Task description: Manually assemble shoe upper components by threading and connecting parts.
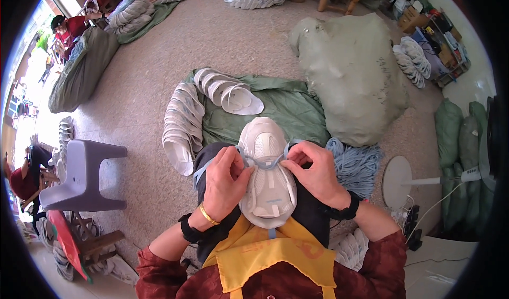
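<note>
A white mesh shoe upper (269,192) lies lengthwise on my lap, its rounded toe end pointing away from me. A blue-grey shoelace (266,165) crosses the opening near its middle, and its ends loop up by both hands. On the left side of the upper, my left hand (225,179) is closed, thumb and forefinger pinching the lace at the edge. Opposite it, my right hand (314,172) pinches the lace at the right edge. The fingertips partly hide where the lace meets the upper.
Nested white uppers (183,118) lie on a green cloth (281,105) ahead. A bulging sack (352,81) and a blue lace bundle (354,163) are to the right, near a fan stand (397,182). A purple-grey plastic chair (79,174) stands left. Other people sit farther left.
</note>
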Demonstrator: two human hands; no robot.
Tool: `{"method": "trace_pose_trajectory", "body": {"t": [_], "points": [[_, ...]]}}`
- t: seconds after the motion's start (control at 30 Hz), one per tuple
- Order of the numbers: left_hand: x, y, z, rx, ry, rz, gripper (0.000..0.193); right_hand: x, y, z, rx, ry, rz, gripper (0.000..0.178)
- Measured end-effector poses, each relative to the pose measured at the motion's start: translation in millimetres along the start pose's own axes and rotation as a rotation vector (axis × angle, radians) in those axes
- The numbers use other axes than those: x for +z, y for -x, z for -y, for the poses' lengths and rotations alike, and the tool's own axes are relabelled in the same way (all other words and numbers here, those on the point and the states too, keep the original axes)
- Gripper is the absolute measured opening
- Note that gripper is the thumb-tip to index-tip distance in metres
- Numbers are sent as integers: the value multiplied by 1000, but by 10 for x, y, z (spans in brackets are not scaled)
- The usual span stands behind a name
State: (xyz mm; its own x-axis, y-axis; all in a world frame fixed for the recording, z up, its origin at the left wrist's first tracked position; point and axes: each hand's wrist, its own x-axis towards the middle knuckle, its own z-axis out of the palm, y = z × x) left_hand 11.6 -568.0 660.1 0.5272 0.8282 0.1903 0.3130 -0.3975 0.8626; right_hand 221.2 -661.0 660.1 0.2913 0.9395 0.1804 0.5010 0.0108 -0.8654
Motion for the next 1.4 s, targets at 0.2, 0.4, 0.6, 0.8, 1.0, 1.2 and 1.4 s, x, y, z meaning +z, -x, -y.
{"method": "trace_pose_trajectory", "body": {"t": [0.2,0.4,0.6,0.8,1.0,1.2,1.4], "points": [[6,72,-18,58,8,1,21,-63,84,80,-105,138,34,15],[8,160,-70,46,14,27,17,-180,172,278,-51,140,154,30],[17,215,-112,110,-115,60,33,-113,211,420,-39,391,301,25],[40,281,-202,159,-247,45,44,-7,308,535,-102,561,283,31],[45,278,-222,172,-293,40,49,19,285,444,-133,495,211,22],[74,274,-199,186,-298,12,51,1,244,391,-91,325,118,14],[76,242,-173,177,-286,16,51,30,248,298,7,187,109,12]]}}
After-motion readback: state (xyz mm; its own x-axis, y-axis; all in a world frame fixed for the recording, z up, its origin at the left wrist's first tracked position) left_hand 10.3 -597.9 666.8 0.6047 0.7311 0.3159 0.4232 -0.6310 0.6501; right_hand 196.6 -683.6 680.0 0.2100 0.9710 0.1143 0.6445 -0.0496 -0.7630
